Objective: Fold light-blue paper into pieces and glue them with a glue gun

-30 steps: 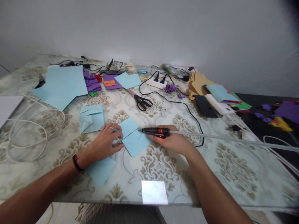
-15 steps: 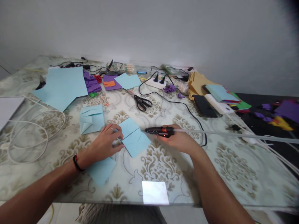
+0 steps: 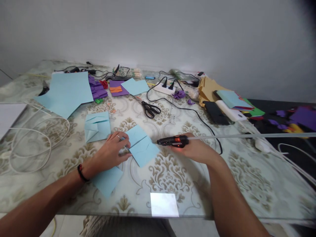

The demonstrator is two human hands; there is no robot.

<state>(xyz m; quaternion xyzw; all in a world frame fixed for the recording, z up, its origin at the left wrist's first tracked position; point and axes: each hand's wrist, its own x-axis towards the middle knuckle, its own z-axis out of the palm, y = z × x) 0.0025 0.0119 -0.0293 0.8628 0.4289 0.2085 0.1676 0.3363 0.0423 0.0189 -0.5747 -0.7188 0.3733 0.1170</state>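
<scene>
My left hand (image 3: 117, 148) grips the left corner of a folded light-blue paper (image 3: 144, 146), thumb and fingers closed on its edge. In my right hand (image 3: 195, 148) is a black hot glue gun (image 3: 172, 141), its nozzle at the paper's right edge; whether it touches I cannot tell. A long clear glue stick (image 3: 247, 135) sticks out of the gun's back. Another folded light-blue paper (image 3: 97, 126) lies beyond my left hand. Below my left wrist rests a light-blue paper square (image 3: 108, 181), partly covered by the arm.
Black-handled scissors (image 3: 150, 109) lie beyond the folded paper. A white power strip (image 3: 165, 88) with black plugs stands near the wall, and a black cord runs toward the gun. Large blue sheets (image 3: 69, 90) and purple strips (image 3: 97, 88) sit back left; a white cable (image 3: 49, 144) coils left.
My right hand and the glue gun have shifted slightly right and down, and the glue stick lies more level. My left hand and the folded paper have stayed in place.
</scene>
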